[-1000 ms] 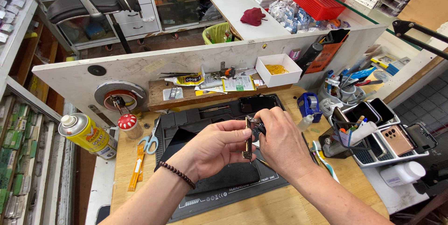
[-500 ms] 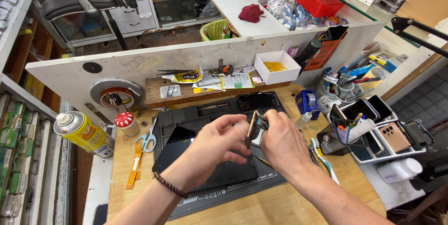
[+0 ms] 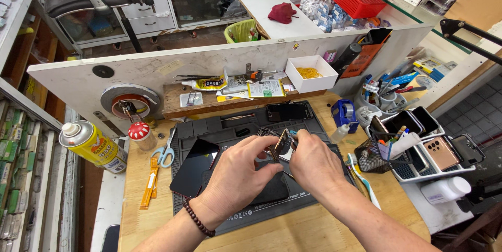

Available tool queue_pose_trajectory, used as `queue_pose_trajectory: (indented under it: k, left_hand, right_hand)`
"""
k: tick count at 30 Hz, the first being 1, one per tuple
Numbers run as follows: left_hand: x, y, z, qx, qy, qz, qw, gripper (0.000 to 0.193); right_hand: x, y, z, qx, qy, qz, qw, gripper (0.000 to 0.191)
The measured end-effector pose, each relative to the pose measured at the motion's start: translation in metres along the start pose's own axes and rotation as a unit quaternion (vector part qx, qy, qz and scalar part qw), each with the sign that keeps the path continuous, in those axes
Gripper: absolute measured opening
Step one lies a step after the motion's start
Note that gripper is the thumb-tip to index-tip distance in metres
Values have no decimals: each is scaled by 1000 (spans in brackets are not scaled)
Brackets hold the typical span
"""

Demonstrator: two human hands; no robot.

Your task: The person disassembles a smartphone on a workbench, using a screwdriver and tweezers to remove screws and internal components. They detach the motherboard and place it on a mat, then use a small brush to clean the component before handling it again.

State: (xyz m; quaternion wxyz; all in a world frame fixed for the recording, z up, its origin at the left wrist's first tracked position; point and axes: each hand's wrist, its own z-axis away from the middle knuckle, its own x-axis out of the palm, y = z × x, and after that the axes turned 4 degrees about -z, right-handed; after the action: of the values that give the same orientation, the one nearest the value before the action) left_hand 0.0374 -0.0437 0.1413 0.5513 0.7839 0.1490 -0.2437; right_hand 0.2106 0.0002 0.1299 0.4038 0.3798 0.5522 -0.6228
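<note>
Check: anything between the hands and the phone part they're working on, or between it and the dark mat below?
Nothing visible. Left hand and right hand both already pinch the small phone part directly. It is held above the dark mat, and a black phone screen lies off to the left.

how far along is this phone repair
Done: the phone looks opened, with a dark screen panel lying apart on the black repair mat. In hand: the left hand and right hand hold the opened phone body edge-up between them. Left: the panel is not yet refitted; how much inside remains cannot be told.
</note>
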Motion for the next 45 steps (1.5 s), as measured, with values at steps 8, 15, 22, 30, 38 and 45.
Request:
queue_pose_trajectory:
  k: [8, 15, 22, 30, 38, 45]
  left_hand:
    - [0, -7, -4, -75, -7, 37, 996, 50]
    - [5, -23, -11, -115, 20, 174, 978, 50]
    - [4, -40, -25, -154, 22, 272, 950, 47]
    - [4, -58, -49, -203, 44, 354, 912, 43]
    - [21, -78, -66, -286, 25, 415, 863, 31]
    - [34, -93, -64, -407, -27, 507, 759, 21]
  right_hand:
    - [2, -1, 4, 15, -41, 12, 999, 16]
    - [6, 3, 6, -28, -12, 22, 999, 17]
    - [6, -1, 10, -16, -43, 38, 998, 19]
    - [8, -6, 22, -56, -40, 22, 997, 19]
    - [3, -8, 27, -93, -51, -11, 994, 24]
    - [1, -10, 28, -91, -67, -41, 993, 20]
